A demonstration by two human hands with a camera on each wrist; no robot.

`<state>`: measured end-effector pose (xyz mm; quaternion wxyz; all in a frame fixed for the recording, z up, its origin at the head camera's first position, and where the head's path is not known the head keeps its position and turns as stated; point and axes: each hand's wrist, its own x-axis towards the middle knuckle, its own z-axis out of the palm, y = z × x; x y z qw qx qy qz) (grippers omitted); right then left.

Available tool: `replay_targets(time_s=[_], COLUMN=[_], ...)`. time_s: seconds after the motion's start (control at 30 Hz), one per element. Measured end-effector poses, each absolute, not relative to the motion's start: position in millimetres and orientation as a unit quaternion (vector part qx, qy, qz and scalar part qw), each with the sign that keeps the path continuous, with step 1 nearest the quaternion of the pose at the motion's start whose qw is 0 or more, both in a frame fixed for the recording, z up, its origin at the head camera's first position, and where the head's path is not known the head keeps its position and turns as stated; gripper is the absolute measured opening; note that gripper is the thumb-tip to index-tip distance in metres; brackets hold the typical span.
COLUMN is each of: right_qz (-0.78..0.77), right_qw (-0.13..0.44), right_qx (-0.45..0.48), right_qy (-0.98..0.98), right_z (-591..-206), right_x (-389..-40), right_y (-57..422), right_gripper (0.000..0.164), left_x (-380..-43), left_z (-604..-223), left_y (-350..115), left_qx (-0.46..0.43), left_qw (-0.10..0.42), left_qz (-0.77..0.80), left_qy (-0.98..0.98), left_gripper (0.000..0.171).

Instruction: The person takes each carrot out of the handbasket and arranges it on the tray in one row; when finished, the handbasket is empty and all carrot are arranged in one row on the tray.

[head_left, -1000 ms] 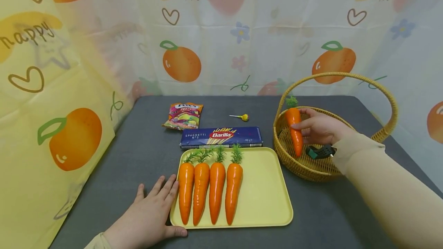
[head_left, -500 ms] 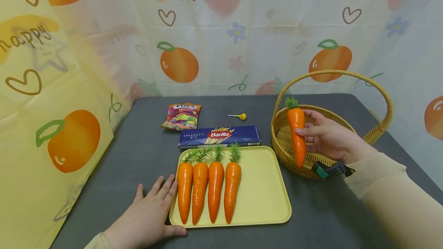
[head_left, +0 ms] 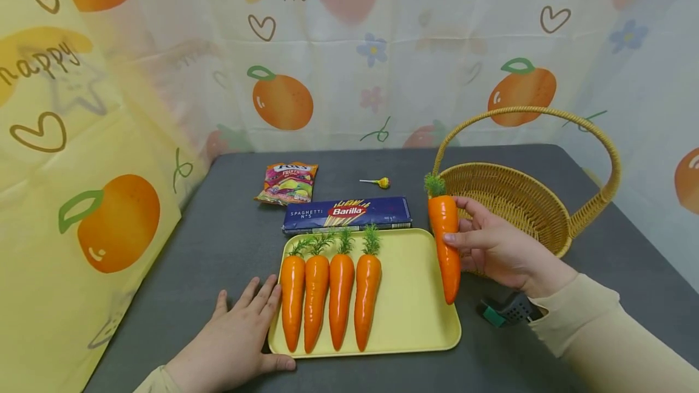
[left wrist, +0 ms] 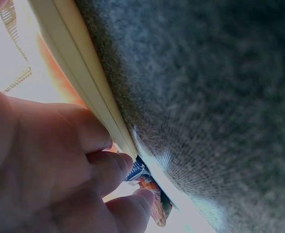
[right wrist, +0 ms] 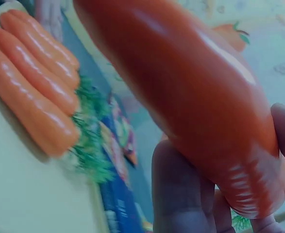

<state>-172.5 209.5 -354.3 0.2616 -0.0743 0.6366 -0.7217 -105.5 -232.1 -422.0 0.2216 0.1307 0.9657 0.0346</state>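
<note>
My right hand (head_left: 494, 247) pinches an orange carrot (head_left: 448, 265) between thumb and fingers, its green top up and its tip pointing down. It overlaps the right rim of a yellow tray (head_left: 412, 314) in the head view. The right wrist view shows the held carrot (right wrist: 181, 87) large and close, fingertips around its thick end. Spread and flat, my left hand (head_left: 235, 332) rests at the tray's left edge, thumb along the front corner. Several carrots (head_left: 340, 305) lie side by side on the tray's left half, leafy tops toward the back.
Behind my right hand stands a wicker basket (head_left: 508, 199) with a tall arched handle. A blue spaghetti box (head_left: 311, 216) lies along the tray's far edge. Farther back are a candy bag (head_left: 287, 184) and a yellow lollipop (head_left: 384, 182). A patterned cloth (head_left: 338, 53) hangs behind the table.
My right hand has lifted the carrot out of the basket and brought it left and toward me, to the tray's right edge. The left hand has stayed in place.
</note>
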Motion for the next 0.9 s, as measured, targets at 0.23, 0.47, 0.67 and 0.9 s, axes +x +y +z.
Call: replay_targets(time_s=[0.23,0.47,0.67,0.9], right_qz=[-0.703,-0.677,-0.631,-0.564], right_qw=[0.286,0.289,0.261,0.23], right_qx=[-0.061,0.001,0.051,0.057], right_qy=[0.648,0.677,0.729,0.791], right_z=[-380,-405,-422,-422], right_x=[-162,-156,-157,-158], right_y=[186,163,142,130], right_gripper=[0.083,0.091,0.084,0.085], left_x=[-106,-105,-102,-100], left_z=[-422,-421,-419,-420], left_y=[-232,-232,-233,-234], left_qx=[0.131,0.136,0.14,0.141], left_qw=[0.224,0.222,0.213,0.209], left_qz=[0.029,0.026,0.026,0.03], left_qy=[0.965,0.965,0.967,0.967], left_gripper=[0.141,0.14,0.14,0.14])
